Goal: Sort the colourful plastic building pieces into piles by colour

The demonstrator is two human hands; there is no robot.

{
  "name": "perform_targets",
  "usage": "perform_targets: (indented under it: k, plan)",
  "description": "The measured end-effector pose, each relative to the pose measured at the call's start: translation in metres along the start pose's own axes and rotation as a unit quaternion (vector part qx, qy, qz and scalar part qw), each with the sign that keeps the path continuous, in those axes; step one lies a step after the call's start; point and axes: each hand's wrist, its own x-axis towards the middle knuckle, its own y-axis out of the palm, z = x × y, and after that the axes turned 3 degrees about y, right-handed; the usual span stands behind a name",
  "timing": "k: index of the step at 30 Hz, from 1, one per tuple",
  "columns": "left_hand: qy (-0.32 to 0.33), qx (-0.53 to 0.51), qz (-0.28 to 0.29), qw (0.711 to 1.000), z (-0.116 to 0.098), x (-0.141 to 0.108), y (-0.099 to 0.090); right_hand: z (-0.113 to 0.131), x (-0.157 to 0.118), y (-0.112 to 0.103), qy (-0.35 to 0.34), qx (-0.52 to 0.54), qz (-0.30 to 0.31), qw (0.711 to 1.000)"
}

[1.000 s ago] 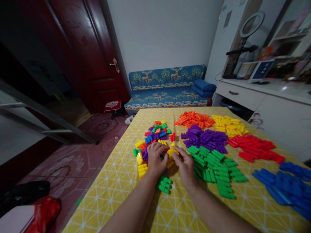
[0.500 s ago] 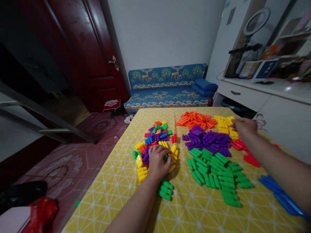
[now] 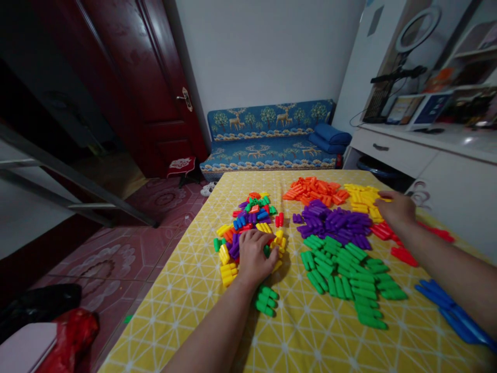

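My left hand (image 3: 255, 258) rests over a pile of mixed-colour plastic building blocks (image 3: 244, 223), its fingers curved and thumb apart from them. A green block shows in the gap by the thumb; the palm hides what lies beneath. Just below the wrist lies a green block cluster (image 3: 266, 300). At the far right, my right hand (image 3: 396, 211) is at the edge of the yellow blocks (image 3: 363, 197), thumb and fingertips closed around a yellow block. Around it lie purple blocks (image 3: 334, 223), orange blocks (image 3: 314, 190) and red blocks (image 3: 404, 255).
Green blocks (image 3: 341, 269) spread across the table's middle, and blue blocks (image 3: 452, 311) lie beneath my right forearm. A yellow patterned cloth (image 3: 186, 290) covers the table. Beyond stand a blue sofa (image 3: 267, 147), a white cabinet (image 3: 407, 155) and a dark red door (image 3: 151, 77).
The view has shifted slightly. My right hand stays by the yellow blocks with its fingertips a little lower among them. My left hand remains over the mixed pile.
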Motion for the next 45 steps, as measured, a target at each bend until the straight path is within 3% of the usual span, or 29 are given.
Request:
perform_targets:
  k: [2,6,9,12,14,19,24,29,32,37,42,45]
  plan:
    - [0.003,0.004,0.001,1.000,-0.001,0.000,0.000,0.027,-0.026,0.013,0.028,-0.045,-0.032,0.998]
    - [0.017,0.013,0.014,1.000,-0.002,-0.001,0.000,0.089,-0.112,0.054,0.014,-0.007,0.132,0.991]
    - [0.005,0.027,0.037,0.999,-0.004,-0.003,-0.001,0.126,-0.188,0.082,-0.034,0.013,0.317,0.948]
    - [-0.023,0.041,0.057,0.997,-0.003,-0.005,-0.003,0.148,-0.245,0.102,-0.073,-0.065,0.387,0.917]
    - [-0.039,0.056,0.054,0.996,-0.001,-0.005,-0.004,0.155,-0.264,0.112,-0.074,-0.139,0.407,0.899]
    - [-0.065,0.103,0.017,0.992,0.005,-0.007,-0.004,0.157,-0.272,0.129,-0.102,-0.222,0.375,0.894]
    - [-0.090,0.110,-0.007,0.990,0.005,-0.007,-0.005,0.151,-0.270,0.132,-0.167,-0.199,0.323,0.910]
    - [-0.098,0.085,-0.029,0.991,0.005,-0.006,-0.004,0.147,-0.268,0.130,-0.139,-0.135,0.291,0.937]
    - [-0.107,0.063,-0.047,0.991,0.006,-0.005,-0.005,0.151,-0.270,0.127,-0.143,-0.116,0.298,0.937]
    - [-0.127,0.025,-0.082,0.988,0.006,-0.005,-0.006,0.156,-0.275,0.126,-0.167,-0.183,0.342,0.907]
    - [-0.126,0.012,-0.101,0.987,0.008,-0.006,-0.005,0.151,-0.270,0.126,-0.130,-0.169,0.334,0.918]
    - [-0.128,0.010,-0.103,0.986,0.009,-0.006,-0.004,0.153,-0.268,0.121,-0.142,-0.172,0.356,0.907]
